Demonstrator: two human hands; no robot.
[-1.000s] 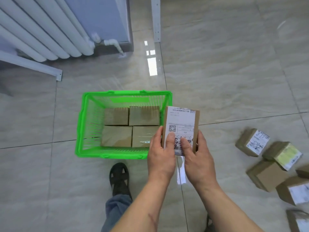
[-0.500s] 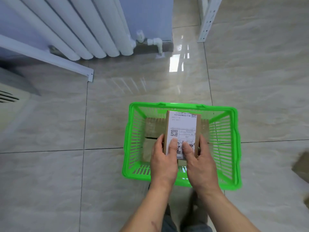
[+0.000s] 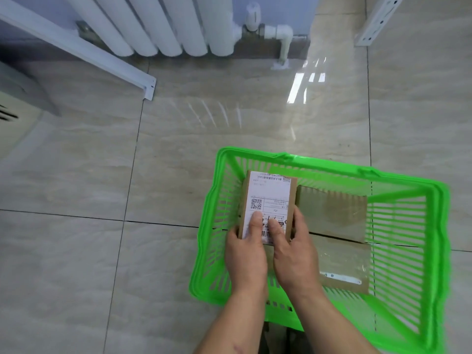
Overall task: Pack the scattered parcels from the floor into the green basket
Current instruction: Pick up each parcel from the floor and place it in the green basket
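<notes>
Both hands — left hand (image 3: 246,254), right hand (image 3: 293,254) — grip a brown white-labelled parcel (image 3: 268,200) inside the green basket (image 3: 408,251).

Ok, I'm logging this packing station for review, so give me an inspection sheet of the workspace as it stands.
Surface: glossy beige tile floor.
Job's things: green basket on the floor, brown parcels lying inside; labelled parcel held over its left part.
Clutter: nothing seen.
Grippers: left hand and right hand both grip the labelled parcel, thumbs on the label.
Cables: nothing seen.
Surroundings: white radiator with pipe valve; white metal rail.
</notes>
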